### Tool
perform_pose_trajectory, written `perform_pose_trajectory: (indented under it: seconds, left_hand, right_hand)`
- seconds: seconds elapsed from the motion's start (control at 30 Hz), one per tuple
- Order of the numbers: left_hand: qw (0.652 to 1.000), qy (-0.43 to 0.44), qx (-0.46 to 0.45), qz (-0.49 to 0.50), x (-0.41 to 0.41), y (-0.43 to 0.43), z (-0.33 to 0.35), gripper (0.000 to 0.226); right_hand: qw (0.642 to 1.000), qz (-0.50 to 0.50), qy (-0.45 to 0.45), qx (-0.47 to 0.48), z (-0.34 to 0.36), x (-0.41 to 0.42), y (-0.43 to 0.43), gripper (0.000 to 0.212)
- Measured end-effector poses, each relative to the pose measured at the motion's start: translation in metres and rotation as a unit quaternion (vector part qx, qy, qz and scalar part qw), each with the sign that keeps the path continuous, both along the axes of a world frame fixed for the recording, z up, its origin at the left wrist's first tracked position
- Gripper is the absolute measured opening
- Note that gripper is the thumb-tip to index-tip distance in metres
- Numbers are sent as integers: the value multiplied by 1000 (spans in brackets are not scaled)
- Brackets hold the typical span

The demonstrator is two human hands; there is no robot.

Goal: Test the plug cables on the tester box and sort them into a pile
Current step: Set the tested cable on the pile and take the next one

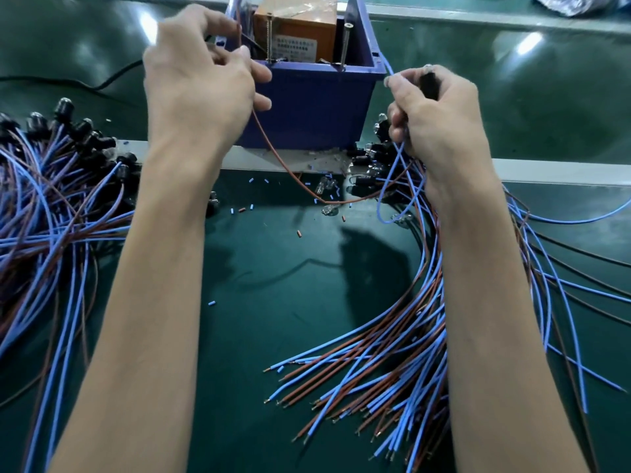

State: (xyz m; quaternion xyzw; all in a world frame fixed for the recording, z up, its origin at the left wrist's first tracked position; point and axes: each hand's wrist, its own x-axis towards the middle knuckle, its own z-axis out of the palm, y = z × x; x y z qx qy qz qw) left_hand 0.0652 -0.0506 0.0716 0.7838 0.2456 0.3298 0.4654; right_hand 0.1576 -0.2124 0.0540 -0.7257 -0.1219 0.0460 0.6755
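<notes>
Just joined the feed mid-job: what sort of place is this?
Probably a factory wiring-test bench: a green bench mat, heaps of blue and brown plug cables, and a blue tester box.

Smooth, faintly glossy blue plastic on the tester box (307, 107) at twelve o'clock, metal screws (345, 46) inside. Matt blue and brown insulation, bare metal tips on the cables (392, 377) at five. Glossy green table (273, 285).
</notes>
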Motion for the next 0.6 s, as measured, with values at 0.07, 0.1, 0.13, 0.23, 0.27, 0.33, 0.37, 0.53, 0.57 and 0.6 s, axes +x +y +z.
perform_pose_trajectory:
  seconds: [0.07,0.1,0.13,0.23,0.27,0.33,0.37,0.53,0.57,0.6]
  left_hand:
    - [1000,0,2,0,0,0,0,15]
    - [1000,0,2,-1,0,0,0,15]
    - [1000,0,1,0,-1,0,0,15]
    - [1000,3,-1,3,-1,0,0,15]
    - [1000,5,-1,3,0,0,0,14]
    - [1000,6,0,2,0,-1,-1,14]
    - [1000,7,1,1,0,-2,-1,14]
    - [1000,14,4,2,0,-2,-1,16]
    - [1000,16,4,2,0,-2,-1,16]
    - [1000,17,4,3,0,-2,-1,16]
  right_hand:
    - [999,-13,-6,-36,0,2,1,23]
    - [999,-19,-4,-50,0,2,2,25]
    - [998,-24,1,-58,0,2,3,26]
    - [997,-25,5,-69,1,1,3,26]
    - [997,-21,2,-70,1,1,3,25]
    - [997,-14,-8,-76,0,-1,3,23]
    - [997,-10,-14,-80,0,-2,4,21]
    - [996,18,-30,-84,-1,-7,8,17]
    - [996,23,-32,-80,-1,-7,9,17]
    - [996,28,-35,-75,-1,-8,10,17]
